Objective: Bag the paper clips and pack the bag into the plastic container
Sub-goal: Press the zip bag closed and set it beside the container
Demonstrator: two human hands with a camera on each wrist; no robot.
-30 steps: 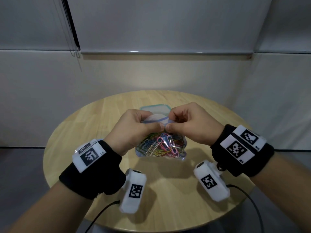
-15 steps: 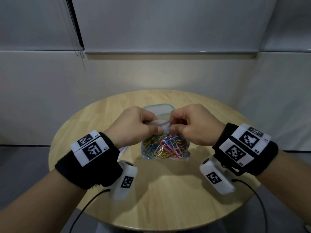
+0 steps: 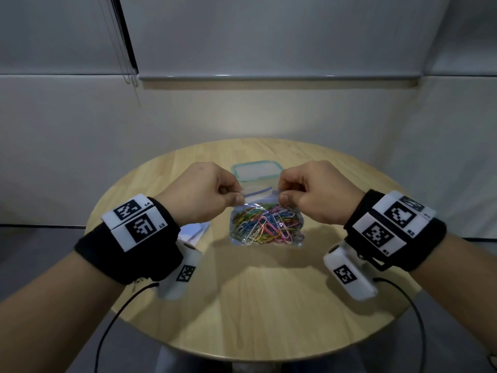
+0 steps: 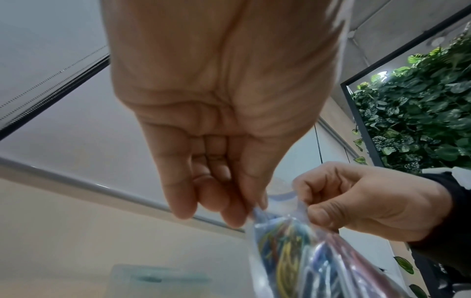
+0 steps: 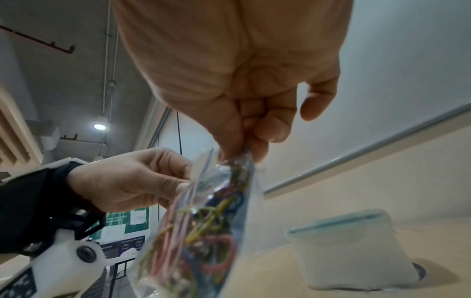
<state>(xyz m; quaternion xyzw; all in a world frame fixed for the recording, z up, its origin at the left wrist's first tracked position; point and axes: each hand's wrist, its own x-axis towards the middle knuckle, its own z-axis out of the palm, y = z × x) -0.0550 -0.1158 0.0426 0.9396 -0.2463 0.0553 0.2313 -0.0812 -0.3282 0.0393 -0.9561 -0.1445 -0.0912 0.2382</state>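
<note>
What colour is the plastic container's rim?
Teal-green rim on the plastic container, clearest in the head view.

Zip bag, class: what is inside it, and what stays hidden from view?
Inside the clear zip bag, pinched at its top by the left hand and right hand, lie mixed coloured paper clips. The clips underneath the pile are covered, so their number cannot be told.

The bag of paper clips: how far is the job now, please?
Done: the coloured paper clips are inside the clear bag. In hand: the left hand and the right hand pinch its top corners above the table; whether it is sealed is unclear. Left: putting the bag into the plastic container behind it.
</note>
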